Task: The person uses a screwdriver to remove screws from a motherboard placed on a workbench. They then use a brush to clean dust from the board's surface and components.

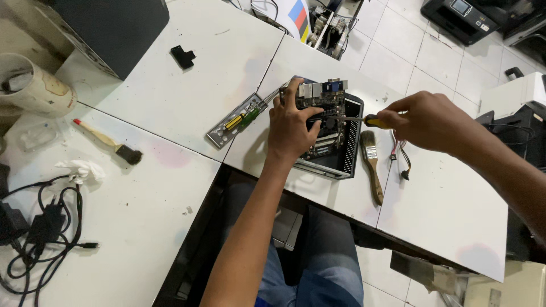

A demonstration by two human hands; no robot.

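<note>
The left hand (290,128) lies with spread fingers on the green circuit board with silver ports (321,102), pressing on it from above. This board sits in the small black metal computer case (348,149), which stands on the white table (170,96) near its front edge. The right hand (424,119) is closed around the screwdriver with a yellow and black handle (372,120); its thin shaft points left to the board. Just beside the case lies a wooden-handled paintbrush (372,165). A silver metal port plate (236,121) rests left of the case, with 2 small screwdrivers on it.
</note>
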